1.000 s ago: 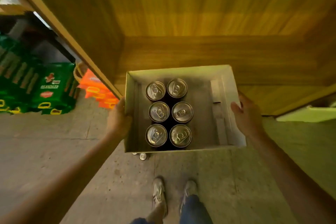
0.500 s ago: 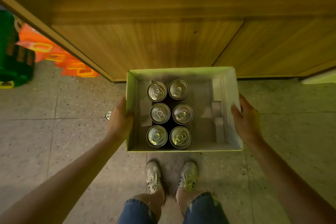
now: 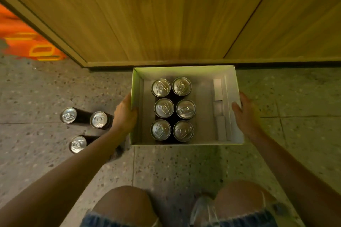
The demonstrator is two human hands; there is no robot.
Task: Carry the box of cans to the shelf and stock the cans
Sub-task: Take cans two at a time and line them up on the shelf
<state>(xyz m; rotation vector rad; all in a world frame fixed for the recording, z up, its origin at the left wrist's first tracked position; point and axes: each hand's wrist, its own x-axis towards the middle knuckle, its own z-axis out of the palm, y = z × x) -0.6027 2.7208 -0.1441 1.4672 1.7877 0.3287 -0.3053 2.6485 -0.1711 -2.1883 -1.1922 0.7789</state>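
An open white cardboard box [image 3: 233,83] sits low over the speckled floor, right in front of the wooden shelf unit [image 3: 166,14]. Inside it stand several dark cans [image 3: 173,109] with silver tops, in two rows at the left half. My left hand [image 3: 124,116] grips the box's left wall, thumb over the rim. My right hand [image 3: 246,116] holds the right wall from outside. I cannot tell whether the box touches the floor.
Three more dark cans [image 3: 83,123] stand on the floor left of the box, by my left forearm. Orange packs [image 3: 27,42] lie at the far left beside the shelf's side panel. My bent knees [image 3: 184,206] fill the bottom of the view.
I have crouched and the box has come down to floor level in front of the shelf base. Loose cans on the floor have come into view at the left. Both hands keep their hold.
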